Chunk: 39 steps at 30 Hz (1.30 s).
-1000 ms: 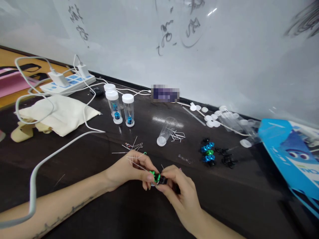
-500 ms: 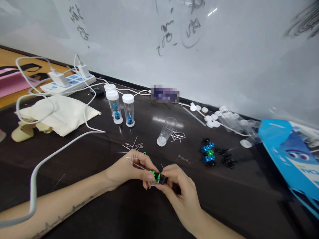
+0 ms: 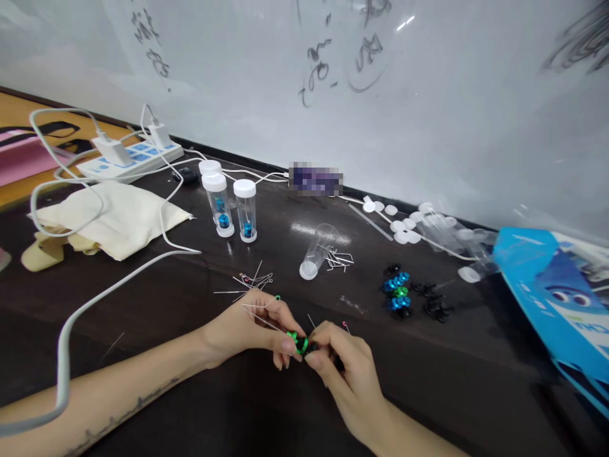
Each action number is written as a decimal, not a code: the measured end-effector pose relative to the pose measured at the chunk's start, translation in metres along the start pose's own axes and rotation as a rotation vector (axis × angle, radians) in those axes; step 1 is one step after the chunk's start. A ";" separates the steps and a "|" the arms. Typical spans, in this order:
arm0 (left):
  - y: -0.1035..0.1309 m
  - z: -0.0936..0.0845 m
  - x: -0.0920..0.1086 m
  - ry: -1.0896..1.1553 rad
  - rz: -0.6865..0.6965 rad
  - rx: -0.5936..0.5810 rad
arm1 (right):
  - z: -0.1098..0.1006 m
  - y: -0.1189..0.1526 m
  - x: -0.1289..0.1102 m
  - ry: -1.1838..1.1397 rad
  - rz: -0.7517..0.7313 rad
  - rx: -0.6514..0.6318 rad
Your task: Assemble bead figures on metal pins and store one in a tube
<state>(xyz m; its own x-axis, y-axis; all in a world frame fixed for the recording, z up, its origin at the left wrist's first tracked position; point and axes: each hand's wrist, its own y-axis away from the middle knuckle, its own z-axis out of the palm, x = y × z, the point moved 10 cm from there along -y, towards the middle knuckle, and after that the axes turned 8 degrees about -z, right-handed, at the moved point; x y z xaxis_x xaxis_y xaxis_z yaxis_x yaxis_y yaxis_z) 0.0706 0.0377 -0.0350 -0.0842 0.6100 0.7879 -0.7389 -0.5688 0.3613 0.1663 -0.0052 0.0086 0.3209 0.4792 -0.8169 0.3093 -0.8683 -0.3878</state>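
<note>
Between the thumb and fingers of my left hand is a small green spool-like part. A thin bent wire with a green end also lies across that hand. My right hand pinches a small black part right against the green one. A thin wire with a pink end sticks out behind my right fingers. Blue, green and black spool-like parts lie to the right, beside several black pieces. Behind my left hand are loose thin wires.
Capped clear tubes with blue parts stand at the back left. An open tube lies near bent metal pieces. White discs, a blue box, a cream cloth bag and a power strip surround them.
The green and black parts have turned slightly in my fingers, and my right fingertips have shifted over the black part. The pink wire end now shows behind my right hand.
</note>
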 end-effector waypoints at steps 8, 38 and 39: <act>0.000 -0.002 0.000 -0.013 0.003 0.021 | -0.003 -0.003 -0.002 0.018 -0.023 0.026; 0.000 -0.002 -0.001 -0.006 0.004 0.013 | -0.003 0.001 -0.001 -0.002 -0.021 0.049; 0.000 -0.001 -0.001 -0.001 0.003 0.004 | -0.002 0.001 0.000 -0.009 -0.010 0.034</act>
<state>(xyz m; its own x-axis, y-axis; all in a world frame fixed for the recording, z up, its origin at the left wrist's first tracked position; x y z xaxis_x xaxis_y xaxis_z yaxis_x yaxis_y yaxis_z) 0.0703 0.0377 -0.0362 -0.0858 0.6073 0.7898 -0.7359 -0.5731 0.3607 0.1687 -0.0061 0.0096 0.3098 0.4871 -0.8165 0.2822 -0.8672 -0.4103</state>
